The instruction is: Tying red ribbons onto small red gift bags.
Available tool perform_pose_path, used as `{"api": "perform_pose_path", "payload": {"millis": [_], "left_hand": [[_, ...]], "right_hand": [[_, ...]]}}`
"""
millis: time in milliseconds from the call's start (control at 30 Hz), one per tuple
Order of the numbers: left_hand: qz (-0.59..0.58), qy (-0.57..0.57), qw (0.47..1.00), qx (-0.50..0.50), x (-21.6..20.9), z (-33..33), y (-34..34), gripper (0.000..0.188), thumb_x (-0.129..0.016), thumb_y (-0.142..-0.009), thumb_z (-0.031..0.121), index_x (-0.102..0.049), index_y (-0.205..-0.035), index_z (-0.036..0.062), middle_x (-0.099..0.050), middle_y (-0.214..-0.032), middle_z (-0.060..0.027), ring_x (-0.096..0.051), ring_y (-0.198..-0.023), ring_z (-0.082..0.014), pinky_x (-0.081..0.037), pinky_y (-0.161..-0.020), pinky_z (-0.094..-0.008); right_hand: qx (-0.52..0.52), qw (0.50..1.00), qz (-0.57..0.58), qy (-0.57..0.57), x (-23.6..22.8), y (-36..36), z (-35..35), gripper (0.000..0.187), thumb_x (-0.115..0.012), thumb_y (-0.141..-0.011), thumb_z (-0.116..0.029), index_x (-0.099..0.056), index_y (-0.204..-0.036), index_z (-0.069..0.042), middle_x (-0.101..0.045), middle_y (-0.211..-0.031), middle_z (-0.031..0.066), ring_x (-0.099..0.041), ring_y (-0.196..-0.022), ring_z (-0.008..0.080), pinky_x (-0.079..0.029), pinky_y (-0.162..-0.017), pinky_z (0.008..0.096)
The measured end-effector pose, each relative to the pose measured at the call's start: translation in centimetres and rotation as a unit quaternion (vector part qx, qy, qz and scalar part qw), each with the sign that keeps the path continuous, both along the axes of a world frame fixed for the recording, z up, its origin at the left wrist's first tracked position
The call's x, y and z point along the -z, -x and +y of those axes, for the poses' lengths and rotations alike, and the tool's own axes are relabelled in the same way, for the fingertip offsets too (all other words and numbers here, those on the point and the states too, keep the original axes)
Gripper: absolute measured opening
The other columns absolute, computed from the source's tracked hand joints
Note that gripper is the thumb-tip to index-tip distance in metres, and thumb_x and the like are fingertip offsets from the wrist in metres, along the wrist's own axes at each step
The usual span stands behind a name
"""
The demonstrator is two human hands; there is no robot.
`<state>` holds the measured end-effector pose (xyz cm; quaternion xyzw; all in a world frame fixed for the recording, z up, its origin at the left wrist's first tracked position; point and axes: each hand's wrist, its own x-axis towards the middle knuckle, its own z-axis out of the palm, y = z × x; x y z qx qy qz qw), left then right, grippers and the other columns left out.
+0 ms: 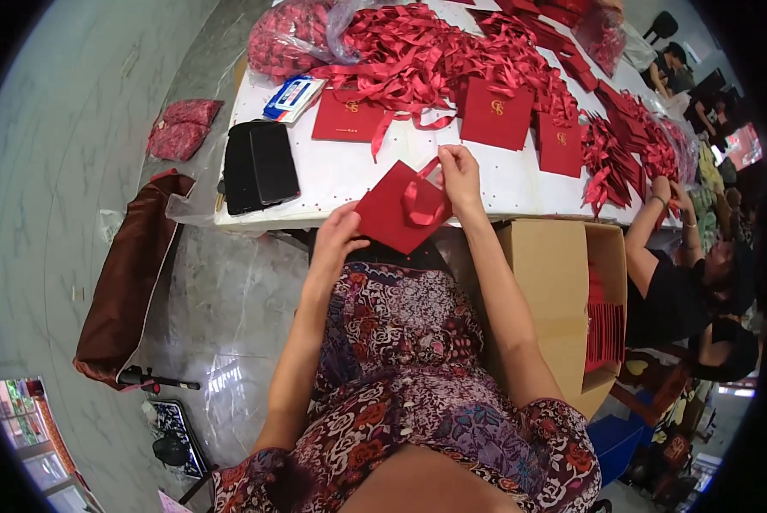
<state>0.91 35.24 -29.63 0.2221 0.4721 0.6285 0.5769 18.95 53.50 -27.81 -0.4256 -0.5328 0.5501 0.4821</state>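
Left hand: the left hand (341, 238) is gripping the left corner of the red bag (390, 215), its fingers partly spread.
Right hand: the right hand (461, 181) is closing thumb and fingertips on the ribbon (412, 198), at the bag's upper right.
Red bag: it is tilting cornerwise between both hands, at the near edge of the white counter (325, 167). It is probably feeling light, smooth and fairly stiff, creasing if squeezed; its edges and corners are offering the safest hold.
Ribbon: it is looking soft and slippery, so a fingertip pinch is suiting it best.
Other bags: a larger red bag (496, 115) is lying beyond the held bag, to its right.
Ribbon heap: a tangled ribbon heap (435, 56) is spreading farther beyond the bag.
Phone: a dark phone (274, 162) is resting left of the bag.
Carton: an open cardboard box (548, 256) is standing to the bag's right.
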Motion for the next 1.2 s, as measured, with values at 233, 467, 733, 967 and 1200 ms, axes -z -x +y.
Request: {"api": "perform_pose_path", "payload": {"millis": [233, 467, 733, 967, 1200], "left_hand": [[0.144, -0.060, 0.986, -0.060, -2.1, -0.5, -5.0, 0.042, -0.076, -0.084, 0.010, -0.060, -0.121, -0.0009, -0.067, -0.108, -0.0043, -0.062, -0.098, -0.0126, -0.050, -0.089, -0.0298], [0.172, -0.093, 0.979, -0.061, -0.9, -1.7, -6.3, 0.033, -0.068, -0.089, 0.005, -0.057, -0.119, -0.0041, -0.066, -0.108, -0.0067, -0.062, -0.098, -0.0130, -0.051, -0.085, -0.0289], [0.141, -0.124, 0.979, -0.079, -1.4, -2.8, -7.9, 0.042, -0.066, -0.089, 0.001, -0.049, -0.128, -0.0024, -0.062, -0.117, -0.0101, -0.062, -0.102, -0.0161, -0.052, -0.089, -0.0293], [0.083, -0.050, 0.988, -0.121, -1.7, -2.7, -9.8, 0.037, -0.064, -0.092, 0.004, -0.051, -0.126, -0.0042, -0.063, -0.116, -0.0106, -0.062, -0.102, -0.0164, -0.050, -0.088, -0.0288], [0.083, 0.006, 0.979, -0.186, -2.3, -2.6, -11.1, 0.042, -0.065, -0.092, 0.007, -0.048, -0.129, -0.0038, -0.060, -0.118, -0.0120, -0.060, -0.104, -0.0167, -0.049, -0.090, -0.0303]], "right_hand": [[-0.015, 0.987, 0.067, 0.148, 0.3, 0.4, -1.0, 0.026, -0.064, -0.096, -0.023, -0.063, -0.111, -0.002, -0.055, -0.070, -0.0028, -0.049, -0.056, 0.0049, -0.040, -0.049, 0.0203], [0.004, 0.984, 0.079, 0.160, 0.6, 1.1, -0.4, 0.023, -0.063, -0.096, -0.022, -0.064, -0.105, 0.000, -0.062, -0.073, 0.0041, -0.057, -0.056, 0.0102, -0.045, -0.047, 0.0241], [0.048, 0.990, 0.068, 0.112, -0.1, 0.5, 0.2, 0.023, -0.062, -0.096, -0.024, -0.064, -0.105, -0.003, -0.060, -0.074, -0.0005, -0.056, -0.061, 0.0072, -0.044, -0.050, 0.0212], [0.101, 0.981, 0.099, 0.133, -0.5, 0.5, 0.3, 0.021, -0.060, -0.097, -0.023, -0.062, -0.102, -0.003, -0.057, -0.073, -0.0004, -0.052, -0.059, 0.0070, -0.043, -0.051, 0.0218], [0.128, 0.973, 0.145, 0.125, -0.6, 0.4, -0.1, 0.019, -0.057, -0.099, -0.021, -0.059, -0.104, -0.002, -0.056, -0.073, -0.0004, -0.051, -0.058, 0.0067, -0.043, -0.051, 0.0216]]}}
